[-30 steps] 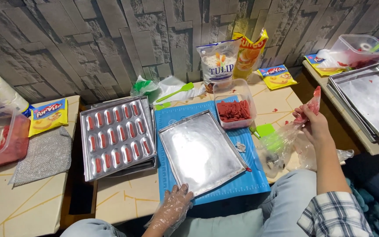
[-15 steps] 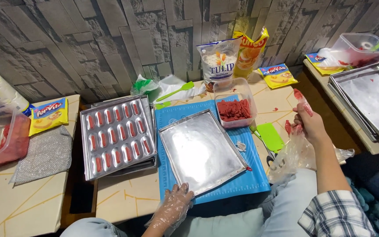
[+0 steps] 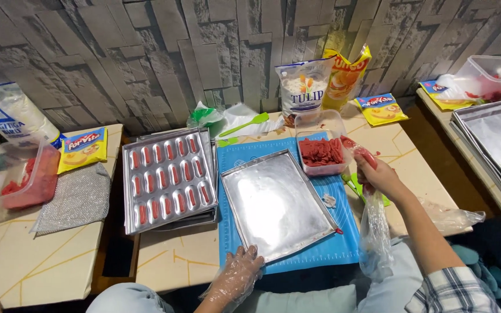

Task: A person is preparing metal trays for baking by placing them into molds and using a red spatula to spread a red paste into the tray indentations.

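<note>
Empty tray [image 3: 276, 208] offered open surface at centre. Blocked at 9 o'clock by filled mould tray [image 3: 168, 179], at 1 o'clock by clear tub of red pieces [image 3: 322, 152]. Right hand [image 3: 378, 174] occupied 3 o'clock; left hand [image 3: 236, 278] touched the 6 o'clock edge

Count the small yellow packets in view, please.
3. One packet lies on the left table beside the red tub, one at the back right of the middle table, and one on the right table, partly hidden; others may be hidden.
</note>
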